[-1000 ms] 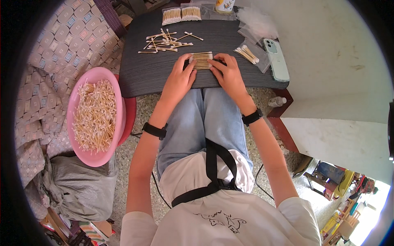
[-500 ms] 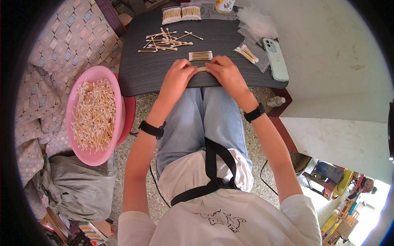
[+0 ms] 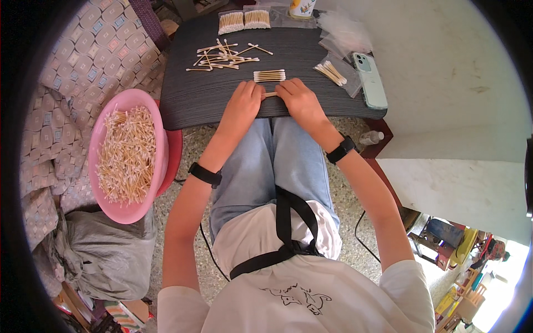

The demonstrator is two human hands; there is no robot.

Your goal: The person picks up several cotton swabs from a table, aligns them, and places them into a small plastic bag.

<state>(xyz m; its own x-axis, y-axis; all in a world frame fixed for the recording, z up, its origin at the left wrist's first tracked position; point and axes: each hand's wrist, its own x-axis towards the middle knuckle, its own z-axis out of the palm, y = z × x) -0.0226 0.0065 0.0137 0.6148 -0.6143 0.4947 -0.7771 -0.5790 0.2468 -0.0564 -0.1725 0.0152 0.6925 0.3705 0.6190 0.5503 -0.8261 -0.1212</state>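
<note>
Row of double-ended cotton swabs (image 3: 269, 75), flat on the dark table (image 3: 183, 100), is the reference. Step in hand, my read: lining up a small batch of held swab sticks (image 3: 270, 94) between both hands. Next move calls for even pressure from both ends, sticks kept parallel; lopsided squeeze could fan them out.

Held sticks sit just on the person's side of the row, roughly parallel to it, not touching it. Left hand (image 3: 244, 101) has its fingers curled round their left end, right hand (image 3: 300, 101) the same at the right end. Both pinching, neither released. Only the middle of the sticks shows; can't count them, tips hidden by fingers.

Beyond the row, slightly left: loose swab pile (image 3: 222, 58). Farther past it: two packed swab bundles (image 3: 231, 22). Right of row: clear bag with a few swabs (image 3: 331, 72), then phone (image 3: 370, 80). Well left of row, nearer the person: pink basin (image 3: 162, 152) full of swabs.
</note>
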